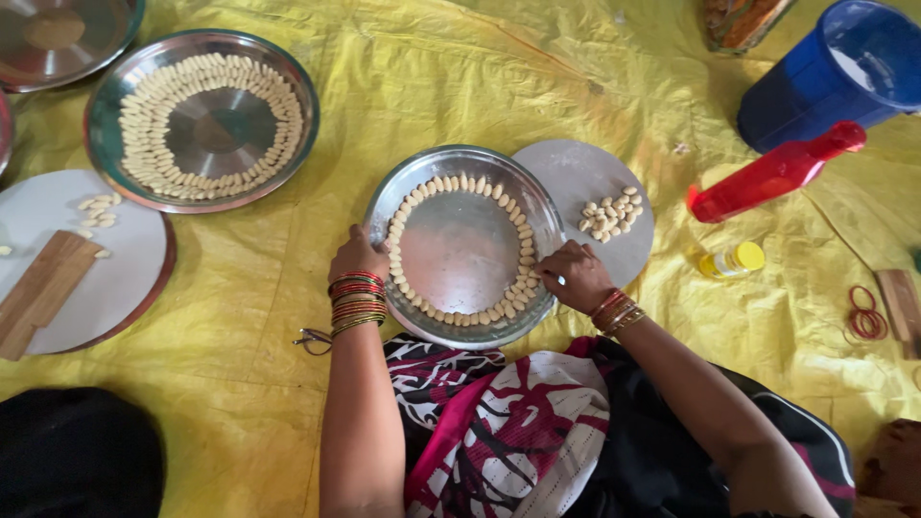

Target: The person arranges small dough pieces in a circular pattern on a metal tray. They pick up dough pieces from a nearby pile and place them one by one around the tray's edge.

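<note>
From the head view, take the steel plate in front of your lap as the landmark: your left hand rests on its left rim, fingers curled lightly over the edge to steady it, holding nothing else. Your right hand sits at the plate's lower right rim with the fingertips pinched narrow at the ring of dough pieces; whether a piece is between them, you cannot tell. That ring runs once around just inside the rim and looks nearly closed, while the middle of the plate is still bare metal. Just beyond the plate's right edge, on a grey round board, a small heap of loose pieces waits unplaced. Well to the plate's upper left, a second steel plate carries several packed rings, so by comparison yours seems at an early stage: one ring laid, the inner rings left. Far right of the plate lie a red bottle and a blue bucket on the yellow sheet.
</note>
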